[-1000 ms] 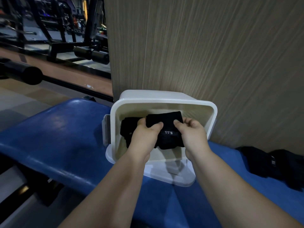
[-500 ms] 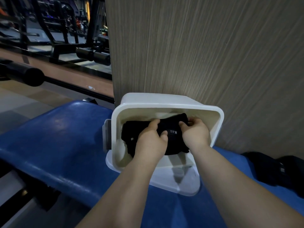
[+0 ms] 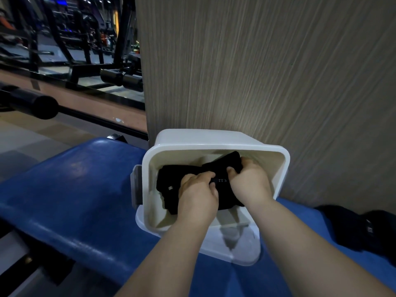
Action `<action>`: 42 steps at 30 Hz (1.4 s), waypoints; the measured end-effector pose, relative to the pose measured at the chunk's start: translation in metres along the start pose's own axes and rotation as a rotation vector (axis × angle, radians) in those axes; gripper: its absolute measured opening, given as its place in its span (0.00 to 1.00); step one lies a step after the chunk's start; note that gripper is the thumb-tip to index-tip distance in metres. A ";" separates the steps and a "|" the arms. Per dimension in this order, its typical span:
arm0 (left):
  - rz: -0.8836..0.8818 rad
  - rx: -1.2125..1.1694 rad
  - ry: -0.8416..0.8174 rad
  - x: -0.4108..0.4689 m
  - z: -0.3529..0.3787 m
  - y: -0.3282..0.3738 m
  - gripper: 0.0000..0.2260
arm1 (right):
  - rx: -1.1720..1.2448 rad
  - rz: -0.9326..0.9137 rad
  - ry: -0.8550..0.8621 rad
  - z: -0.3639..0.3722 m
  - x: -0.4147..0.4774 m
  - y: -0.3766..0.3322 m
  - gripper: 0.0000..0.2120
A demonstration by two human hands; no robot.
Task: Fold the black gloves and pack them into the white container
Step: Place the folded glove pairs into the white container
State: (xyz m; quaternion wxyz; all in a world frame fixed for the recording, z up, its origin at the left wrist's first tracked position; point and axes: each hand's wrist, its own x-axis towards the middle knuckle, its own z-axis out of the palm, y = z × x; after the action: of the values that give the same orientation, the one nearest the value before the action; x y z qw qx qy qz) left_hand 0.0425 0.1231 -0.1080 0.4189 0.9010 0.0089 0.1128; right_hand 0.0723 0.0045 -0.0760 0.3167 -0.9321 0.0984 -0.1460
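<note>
The white container lies tipped on its side on the blue bench, its opening facing me and its back against the wood panel. Inside it sits a folded black glove at the left. A second folded black glove with small white print lies over it to the right. My left hand grips this glove's near left edge with curled fingers. My right hand pinches its right end deep in the container. The container's white lid lies flat under its lower rim.
More black gloves lie on the blue padded bench at the right. A wood-grain panel rises right behind the container. Gym machines and a black padded bar stand at the left, beyond the bench edge.
Both hands have pushed the printed glove deeper into the container and to the right. It now lies partly over the glove at the left.
</note>
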 end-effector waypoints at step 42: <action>0.143 0.204 -0.065 -0.001 0.012 -0.004 0.20 | -0.192 -0.174 -0.240 0.021 0.011 0.031 0.25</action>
State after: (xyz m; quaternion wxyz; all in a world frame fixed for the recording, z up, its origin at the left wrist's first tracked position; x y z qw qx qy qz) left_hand 0.0442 0.1166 -0.1191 0.3159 0.9404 -0.0576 0.1117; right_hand 0.0871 -0.0107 -0.1085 0.2216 -0.9738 -0.0077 -0.0504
